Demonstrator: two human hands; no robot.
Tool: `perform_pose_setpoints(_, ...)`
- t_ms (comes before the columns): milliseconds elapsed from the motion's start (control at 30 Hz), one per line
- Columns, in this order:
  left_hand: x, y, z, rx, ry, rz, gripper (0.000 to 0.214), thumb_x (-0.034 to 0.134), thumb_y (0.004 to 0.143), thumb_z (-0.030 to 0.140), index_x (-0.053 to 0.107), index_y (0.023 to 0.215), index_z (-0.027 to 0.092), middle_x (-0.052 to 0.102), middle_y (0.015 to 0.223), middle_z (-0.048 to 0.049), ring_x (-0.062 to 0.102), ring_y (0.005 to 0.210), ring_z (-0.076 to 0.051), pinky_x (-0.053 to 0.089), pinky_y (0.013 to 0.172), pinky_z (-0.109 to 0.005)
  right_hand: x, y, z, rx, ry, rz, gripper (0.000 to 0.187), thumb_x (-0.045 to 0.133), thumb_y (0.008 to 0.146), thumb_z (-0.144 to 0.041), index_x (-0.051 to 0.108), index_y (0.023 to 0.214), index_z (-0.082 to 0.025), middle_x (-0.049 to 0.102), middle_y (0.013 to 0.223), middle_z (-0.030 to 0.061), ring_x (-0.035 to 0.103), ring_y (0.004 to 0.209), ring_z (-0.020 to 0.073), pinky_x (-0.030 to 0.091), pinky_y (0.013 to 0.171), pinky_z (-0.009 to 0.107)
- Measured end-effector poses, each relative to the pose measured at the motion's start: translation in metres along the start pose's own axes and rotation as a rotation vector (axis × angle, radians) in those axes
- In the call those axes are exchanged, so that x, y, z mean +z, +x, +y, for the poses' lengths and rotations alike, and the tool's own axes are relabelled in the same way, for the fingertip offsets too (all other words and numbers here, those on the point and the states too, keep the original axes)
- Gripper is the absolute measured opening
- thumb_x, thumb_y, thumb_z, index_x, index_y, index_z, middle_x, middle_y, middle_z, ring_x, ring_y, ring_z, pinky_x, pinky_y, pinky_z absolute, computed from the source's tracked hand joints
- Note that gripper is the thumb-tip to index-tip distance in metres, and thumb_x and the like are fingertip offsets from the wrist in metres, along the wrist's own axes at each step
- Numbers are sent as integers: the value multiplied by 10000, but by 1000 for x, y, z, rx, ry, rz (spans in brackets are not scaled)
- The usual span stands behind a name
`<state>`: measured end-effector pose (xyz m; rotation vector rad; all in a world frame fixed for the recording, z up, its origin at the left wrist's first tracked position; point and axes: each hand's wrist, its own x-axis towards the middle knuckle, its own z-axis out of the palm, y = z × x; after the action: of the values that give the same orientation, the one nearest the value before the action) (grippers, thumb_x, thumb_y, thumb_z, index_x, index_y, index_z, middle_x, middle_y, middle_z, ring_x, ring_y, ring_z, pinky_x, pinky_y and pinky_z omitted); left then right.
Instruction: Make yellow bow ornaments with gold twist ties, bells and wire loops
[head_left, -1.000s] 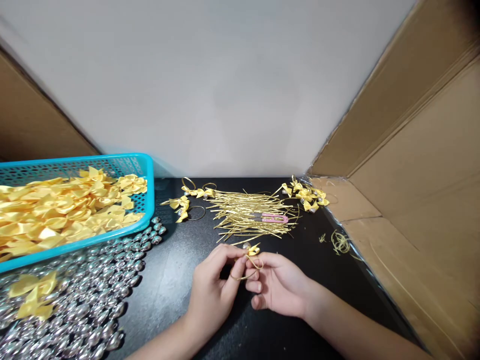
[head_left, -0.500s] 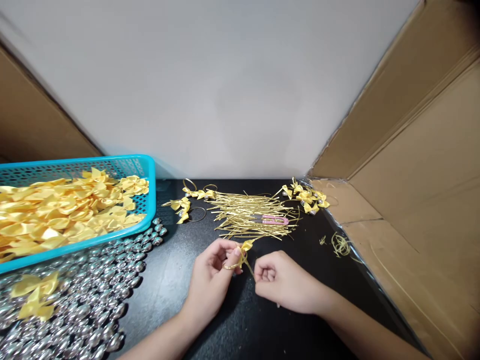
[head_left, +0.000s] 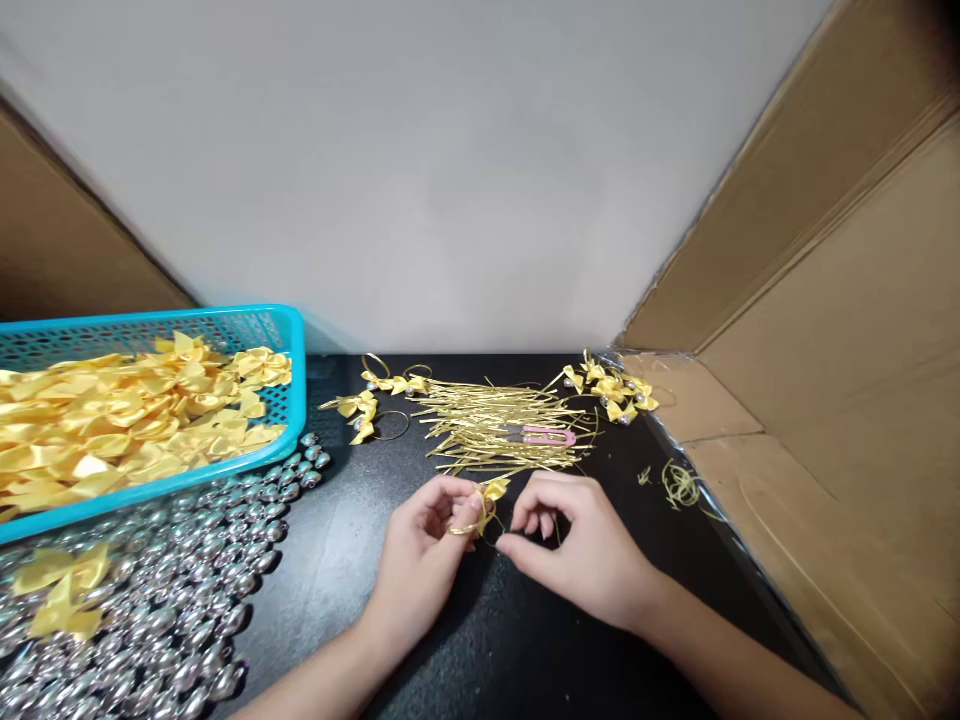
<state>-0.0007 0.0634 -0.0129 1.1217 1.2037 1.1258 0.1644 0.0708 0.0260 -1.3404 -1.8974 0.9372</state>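
My left hand (head_left: 429, 550) is closed, pinching a small yellow ribbon bow (head_left: 491, 493) with a gold wire loop around the fingertips. My right hand (head_left: 581, 545) sits just to its right, thumb and forefinger pinched on the thin gold wire that trails from the bow. Both hands hover low over the black table (head_left: 352, 540). Behind them lies a pile of gold wire strands (head_left: 495, 425) with a pink clip (head_left: 550, 436) on it.
A blue basket (head_left: 292, 345) of yellow bows stands at the left. Silver beads (head_left: 180, 590) spread in front of it, with a loose bow (head_left: 64, 590) on top. Finished bows lie at back centre (head_left: 367, 410) and back right (head_left: 615, 390). Cardboard (head_left: 825, 380) walls the right side.
My hands drew apart, then the right hand came back toward the left and pinched the wire. The bow shifted up and left with the left hand.
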Motion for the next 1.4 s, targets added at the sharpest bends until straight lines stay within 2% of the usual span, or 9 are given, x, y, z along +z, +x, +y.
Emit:
perform_pose_setpoints(167, -1, 3, 0, 10, -36, 17, 154, 677, 787, 319, 642, 755, 173, 637, 694, 11, 546, 636, -128, 436, 582, -206, 28, -11, 9, -151, -83, 215, 129, 741, 682, -164, 668, 788, -175, 507, 602, -43, 461, 547, 110, 365, 557, 243)
perform_pose_setpoints(367, -1, 0, -3, 21, -50, -19, 136, 671, 799, 305, 647, 765, 175, 654, 709, 9, 569, 665, -136, 450, 634, -221, 36, -9, 14, -167, -122, 247, 78, 647, 736, -109, 631, 695, -173, 476, 530, -68, 436, 499, 92, 343, 611, 264)
perform_pose_setpoints(500, 0, 0, -4, 25, -40, -26, 141, 669, 800, 311, 643, 768, 176, 656, 708, 8, 574, 658, -138, 456, 635, -228, 33, -7, 11, -100, -43, 155, 118, 593, 715, -87, 577, 642, -178, 448, 509, -75, 415, 491, 86, 335, 599, 251)
perform_pose_setpoints(700, -2, 1, -7, 29, -26, 1, 132, 657, 801, 306, 633, 772, 179, 619, 689, 17, 563, 667, -144, 449, 633, -235, 13, -4, 7, -65, 54, -234, 133, 597, 680, -81, 525, 645, -188, 450, 548, -74, 435, 571, 98, 349, 657, 249)
perform_pose_setpoints(800, -2, 1, -6, 26, -11, 10, 142, 651, 804, 310, 633, 764, 174, 607, 681, 15, 544, 654, -142, 439, 624, -235, 2, 0, 8, -75, 4, -333, 135, 603, 670, -73, 541, 691, -192, 441, 571, -77, 442, 599, 98, 350, 691, 251)
perform_pose_setpoints(967, 0, 1, -3, 18, 2, 29, 166, 649, 806, 324, 631, 754, 168, 605, 674, 12, 504, 613, -128, 409, 584, -220, -9, 5, 13, -8, -99, -390, 124, 557, 705, -79, 560, 751, -194, 413, 565, -94, 409, 544, 76, 368, 718, 259)
perform_pose_setpoints(1100, 1, 1, -3, 8, -9, 44, 151, 659, 793, 321, 634, 766, 175, 619, 689, 7, 521, 640, -137, 417, 598, -221, -14, 5, 17, 105, 25, -460, 150, 513, 705, -70, 539, 768, -203, 376, 555, -93, 354, 507, 80, 318, 543, 214)
perform_pose_setpoints(1167, 0, 1, -3, 9, -10, 51, 143, 661, 789, 315, 634, 769, 176, 623, 696, 5, 529, 650, -140, 420, 603, -221, -16, 7, 18, 137, 103, -444, 158, 529, 680, -65, 517, 755, -203, 404, 601, -76, 380, 560, 96, 320, 542, 217)
perform_pose_setpoints(1400, 0, 3, -2, 19, -14, 42, 140, 659, 783, 307, 633, 751, 174, 633, 690, 3, 542, 645, -141, 427, 603, -220, -8, 11, 22, -133, 413, -300, 178, 658, 658, -123, 508, 721, -195, 521, 893, 22, 507, 866, 174, 412, 808, 313)
